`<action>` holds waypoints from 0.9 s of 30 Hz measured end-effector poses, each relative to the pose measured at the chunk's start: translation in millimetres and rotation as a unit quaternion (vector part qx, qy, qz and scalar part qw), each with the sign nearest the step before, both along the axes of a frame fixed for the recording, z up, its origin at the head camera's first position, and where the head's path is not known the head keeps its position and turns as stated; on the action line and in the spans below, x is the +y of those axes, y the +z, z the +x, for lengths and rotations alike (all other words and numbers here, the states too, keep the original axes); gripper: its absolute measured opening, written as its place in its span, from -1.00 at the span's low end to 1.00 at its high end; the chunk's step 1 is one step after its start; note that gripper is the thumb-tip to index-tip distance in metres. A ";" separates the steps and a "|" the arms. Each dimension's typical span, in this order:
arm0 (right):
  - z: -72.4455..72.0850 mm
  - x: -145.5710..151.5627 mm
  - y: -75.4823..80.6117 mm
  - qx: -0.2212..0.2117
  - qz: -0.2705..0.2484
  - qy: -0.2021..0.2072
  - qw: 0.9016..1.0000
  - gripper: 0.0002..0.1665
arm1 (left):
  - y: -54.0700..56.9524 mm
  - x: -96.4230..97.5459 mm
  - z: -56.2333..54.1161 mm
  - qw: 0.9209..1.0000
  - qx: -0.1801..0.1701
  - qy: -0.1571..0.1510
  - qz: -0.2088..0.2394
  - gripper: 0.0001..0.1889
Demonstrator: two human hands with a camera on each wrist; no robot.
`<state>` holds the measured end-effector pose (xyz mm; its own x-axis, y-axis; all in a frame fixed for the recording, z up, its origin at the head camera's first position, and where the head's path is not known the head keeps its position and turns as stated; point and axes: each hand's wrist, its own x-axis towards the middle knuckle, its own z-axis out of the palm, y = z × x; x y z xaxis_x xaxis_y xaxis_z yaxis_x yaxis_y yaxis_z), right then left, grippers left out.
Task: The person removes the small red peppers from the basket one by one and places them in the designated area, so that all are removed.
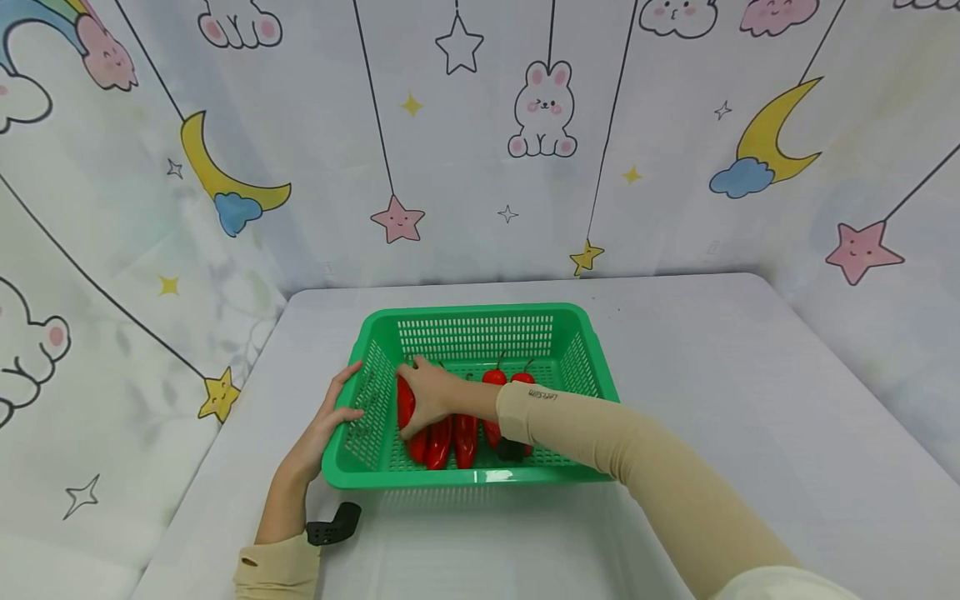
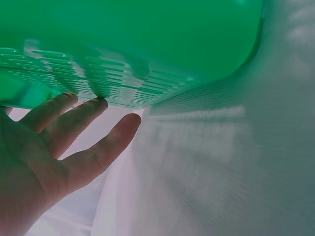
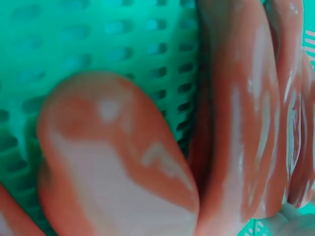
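Observation:
A green plastic basket with slotted walls holds several glossy red chili peppers with dark stems. At the basket's left side is my left hand, its thumb and a finger over the rim. In the left wrist view, the other fingers of that hand stretch along the outer wall. My right hand reaches into the basket's left part and grips a red chili pepper between thumb and fingers. The right wrist view shows peppers close up above the perforated floor; parts of the right hand are hidden there.
The basket stands on a white table, with a cloth patterned with moons, stars and rabbits behind it. A black wrist camera sits by the left wrist, and another hangs under the right forearm, over the peppers.

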<state>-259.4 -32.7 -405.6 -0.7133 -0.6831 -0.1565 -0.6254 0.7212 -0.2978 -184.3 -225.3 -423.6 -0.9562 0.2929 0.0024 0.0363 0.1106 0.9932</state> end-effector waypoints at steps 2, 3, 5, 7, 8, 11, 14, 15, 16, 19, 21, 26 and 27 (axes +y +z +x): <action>0.2 0.3 1.1 0.000 -0.008 0.001 1.000 0.05 | 0.1 0.0 0.0 1.000 0.000 0.000 -0.001 -0.29; 0.7 0.4 2.0 -0.001 -0.012 0.002 1.000 0.05 | 0.1 0.0 0.0 1.000 0.000 0.000 -0.001 -0.29; 1.4 0.4 3.8 0.001 -0.019 0.006 1.000 0.05 | 0.3 -0.1 0.0 1.000 0.000 0.001 -0.003 -0.29; 1.9 0.4 5.3 -0.001 -0.029 0.010 1.000 0.05 | 0.4 -0.1 0.0 1.000 -0.001 0.001 -0.002 -0.29; 1.9 0.4 5.9 -0.006 -0.036 0.010 0.999 0.05 | 0.4 -0.1 0.0 1.000 -0.002 0.000 -0.001 -0.29; 2.0 0.6 7.4 -0.023 -0.058 0.011 0.998 0.04 | 0.2 -0.2 -0.1 1.000 -0.005 -0.001 0.001 -0.29; 1.7 0.8 8.0 -0.037 -0.078 0.011 0.996 0.03 | -0.2 -0.1 -0.1 1.000 -0.004 -0.002 0.001 -0.29; 1.6 0.9 8.3 -0.040 -0.083 0.011 0.996 0.03 | -0.2 -0.1 -0.1 1.000 -0.003 -0.002 0.001 -0.29; 1.6 1.0 8.5 -0.043 -0.088 0.010 0.995 0.03 | -0.3 -0.2 -0.2 1.000 -0.002 -0.002 0.001 -0.29; 1.2 1.4 9.4 -0.045 -0.099 0.010 0.994 0.02 | -0.4 -0.2 -0.2 1.000 0.000 -0.003 0.001 -0.29; 1.0 1.5 10.3 -0.047 -0.106 0.011 0.993 0.02 | -0.4 -0.3 -0.3 1.000 0.000 -0.005 0.002 -0.29; 1.6 3.3 14.1 -0.043 -0.111 0.017 0.993 0.01 | -0.6 -0.3 -0.4 1.000 -0.001 -0.008 0.005 -0.29; 1.8 3.8 14.8 -0.041 -0.112 0.018 0.993 0.01 | -0.6 -0.3 -0.4 1.000 -0.001 -0.007 0.005 -0.29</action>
